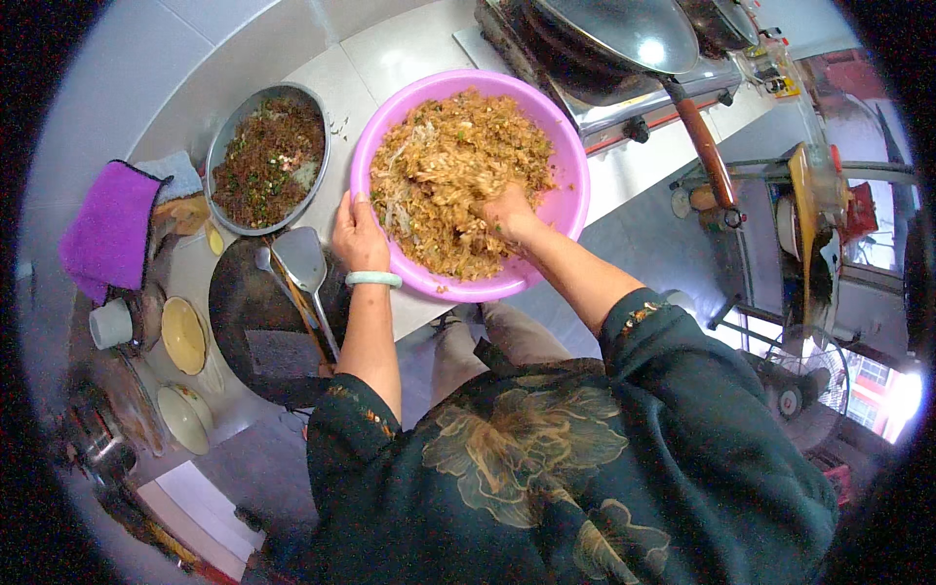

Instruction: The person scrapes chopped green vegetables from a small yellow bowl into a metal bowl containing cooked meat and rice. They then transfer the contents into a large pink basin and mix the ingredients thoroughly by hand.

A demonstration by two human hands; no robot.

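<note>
A large pink plastic basin (574,172) stands on the counter, full of a brown, shredded food mixture (446,168) with green bits. My left hand (362,234), with a pale green bangle at the wrist, grips the basin's left rim, thumb on top. My right hand (508,212) is sunk in the mixture right of the middle; its fingers are hidden and the food beside it is blurred. Left of the basin stands a grey oval bowl (319,172) holding dark minced filling (263,175) with chopped green pieces and some pale bits.
A gas stove (607,121) bears a lidded pan (621,29), its wooden handle (706,150) jutting over the counter edge. A metal spatula (301,259) lies across a dark wok (234,314) at the left. Beyond are a purple cloth (113,227) and a yellow bowl (183,336).
</note>
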